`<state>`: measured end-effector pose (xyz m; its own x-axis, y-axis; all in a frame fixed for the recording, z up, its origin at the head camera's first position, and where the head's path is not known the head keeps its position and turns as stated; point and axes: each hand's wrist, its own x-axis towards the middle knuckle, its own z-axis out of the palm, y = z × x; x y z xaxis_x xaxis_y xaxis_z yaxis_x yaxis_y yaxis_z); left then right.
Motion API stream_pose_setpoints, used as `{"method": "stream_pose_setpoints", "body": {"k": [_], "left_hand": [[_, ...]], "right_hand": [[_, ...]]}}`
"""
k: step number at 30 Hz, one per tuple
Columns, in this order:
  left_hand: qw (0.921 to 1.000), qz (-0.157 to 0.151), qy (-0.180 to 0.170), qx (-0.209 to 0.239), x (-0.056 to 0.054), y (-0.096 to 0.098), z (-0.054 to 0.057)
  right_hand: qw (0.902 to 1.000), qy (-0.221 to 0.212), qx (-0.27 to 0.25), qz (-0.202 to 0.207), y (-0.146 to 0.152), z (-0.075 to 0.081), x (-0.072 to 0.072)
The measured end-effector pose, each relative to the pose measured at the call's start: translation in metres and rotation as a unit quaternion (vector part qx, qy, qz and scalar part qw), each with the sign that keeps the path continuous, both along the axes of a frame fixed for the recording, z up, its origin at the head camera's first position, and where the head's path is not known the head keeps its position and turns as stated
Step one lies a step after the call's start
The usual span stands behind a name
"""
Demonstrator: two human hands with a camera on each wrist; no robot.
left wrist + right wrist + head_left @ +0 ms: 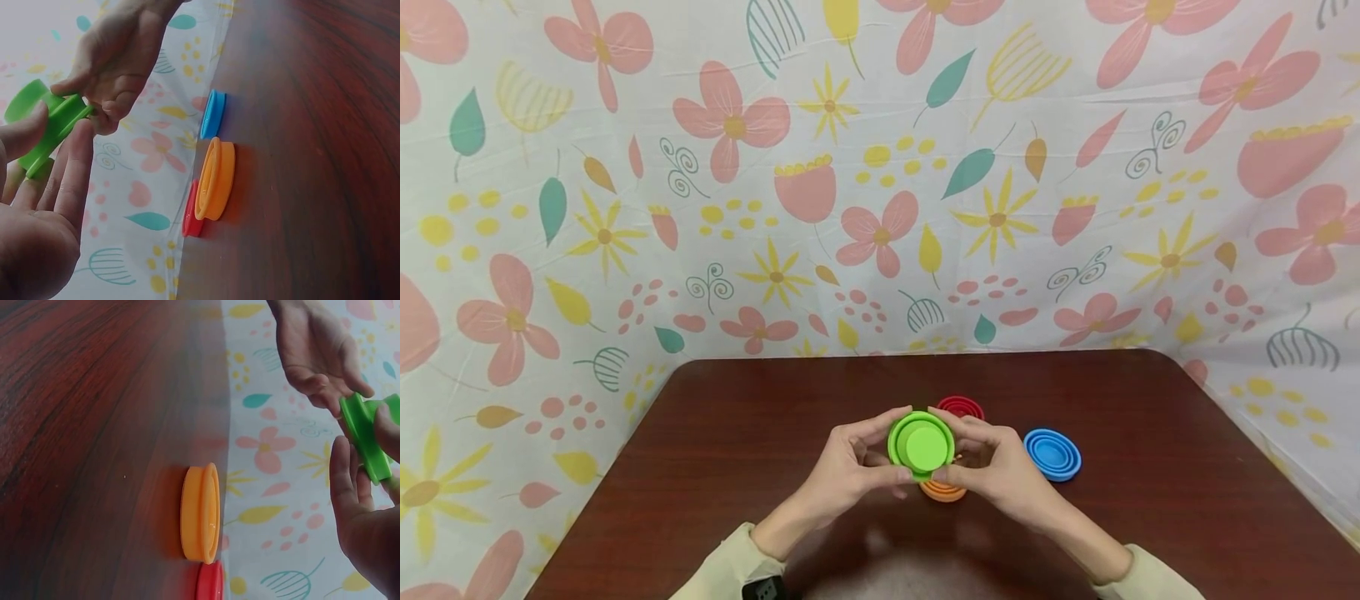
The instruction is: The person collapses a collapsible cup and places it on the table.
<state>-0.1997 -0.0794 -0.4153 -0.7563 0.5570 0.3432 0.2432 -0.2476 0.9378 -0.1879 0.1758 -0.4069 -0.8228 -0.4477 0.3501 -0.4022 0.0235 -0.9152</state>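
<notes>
A green collapsible cup is held up above the table between both hands, its round end facing the head camera. From the left side, my left hand grips the rim between thumb and fingers. My right hand pinches the opposite side the same way. The left wrist view shows the green cup side-on, with a narrower part standing out beyond its wide rim. Below the hands, partly hidden by them in the head view, sits a flattened orange collapsible cup.
A flat red cup lies behind the hands, and a flat blue cup to the right of the right hand. All sit on a dark brown wooden table. A flower-printed cloth hangs behind the table and along its sides.
</notes>
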Motion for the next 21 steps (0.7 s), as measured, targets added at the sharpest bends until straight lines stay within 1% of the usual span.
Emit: {"method": "stream_pose_setpoints", "body": {"k": [5, 8, 13, 16, 19, 21], "left_hand": [[1.0, 0.005, 0.001, 0.002, 0.0, 0.0, 0.0], [1.0, 0.008, -0.001, 0.003, 0.0, -0.001, 0.0], [0.9998, 0.019, 0.007, 0.001, 0.001, -0.002, -0.001], [0.9994, 0.028, 0.015, -0.012, 0.001, -0.002, 0.0], [0.9991, 0.028, 0.024, -0.023, 0.001, -0.002, 0.0], [0.9984, 0.031, 0.035, -0.033, 0.001, -0.002, 0.001]], "right_hand": [[0.9998, -0.003, 0.014, 0.014, 0.003, 0.001, 0.002], [0.9992, -0.017, 0.013, 0.034, 0.005, 0.002, 0.002], [0.9973, -0.043, 0.007, 0.059, 0.008, 0.005, 0.003], [0.9956, -0.072, -0.002, 0.059, 0.008, 0.008, 0.004], [0.994, -0.097, -0.007, 0.05, 0.008, 0.011, 0.005], [0.9939, -0.102, -0.005, 0.041, 0.007, 0.012, 0.005]]}}
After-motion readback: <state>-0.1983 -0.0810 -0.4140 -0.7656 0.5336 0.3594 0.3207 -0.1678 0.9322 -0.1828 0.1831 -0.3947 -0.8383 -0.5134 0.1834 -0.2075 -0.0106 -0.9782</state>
